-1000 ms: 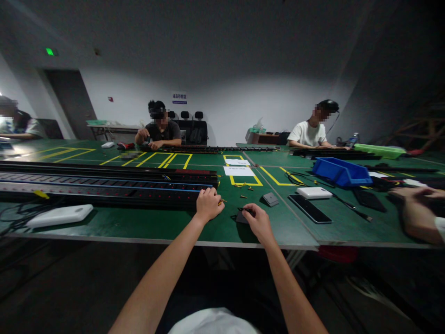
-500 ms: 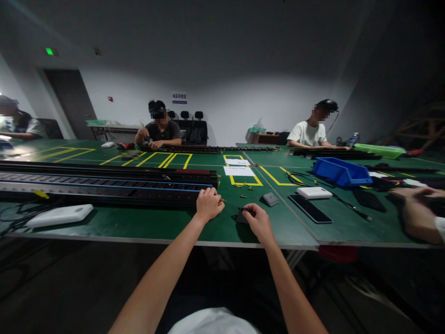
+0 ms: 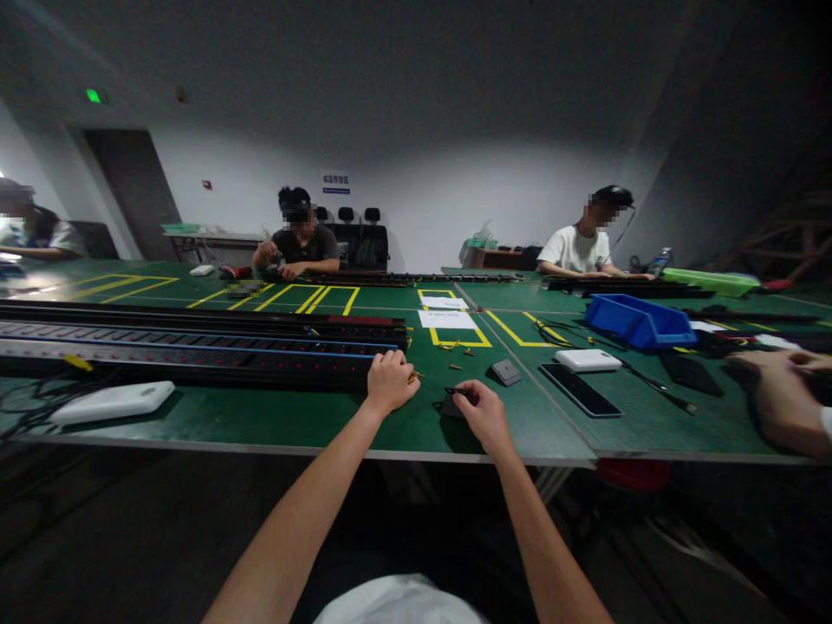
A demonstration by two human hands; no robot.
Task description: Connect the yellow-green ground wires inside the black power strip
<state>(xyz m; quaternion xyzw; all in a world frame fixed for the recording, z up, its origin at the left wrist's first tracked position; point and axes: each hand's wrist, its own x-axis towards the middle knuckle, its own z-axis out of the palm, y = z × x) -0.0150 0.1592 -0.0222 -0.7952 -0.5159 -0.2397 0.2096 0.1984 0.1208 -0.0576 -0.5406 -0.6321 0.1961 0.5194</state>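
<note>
My left hand (image 3: 391, 383) is closed, its knuckles up, beside the near right end of a long black rail assembly (image 3: 312, 362). Small brass-coloured pieces (image 3: 415, 377) poke out at its fingertips; their exact kind is too small to tell. With thumb and fingers pinched, my right hand (image 3: 483, 409) grips a small black piece (image 3: 457, 391) above a dark grey block (image 3: 450, 406), which the fingers partly cover. A grey block (image 3: 505, 373) lies just beyond that hand. Loose brass-coloured pieces (image 3: 456, 367) lie on the green table (image 3: 416, 433).
A phone (image 3: 580, 390), a white power bank (image 3: 588, 360) and a blue bin (image 3: 640, 321) stand to the right. Another person's hand (image 3: 789, 394) is at the far right. Another white power bank (image 3: 113, 403) with cables lies left. Co-workers sit across the table.
The small black piece in my right fingers has shifted slightly. Both hands otherwise keep their places.
</note>
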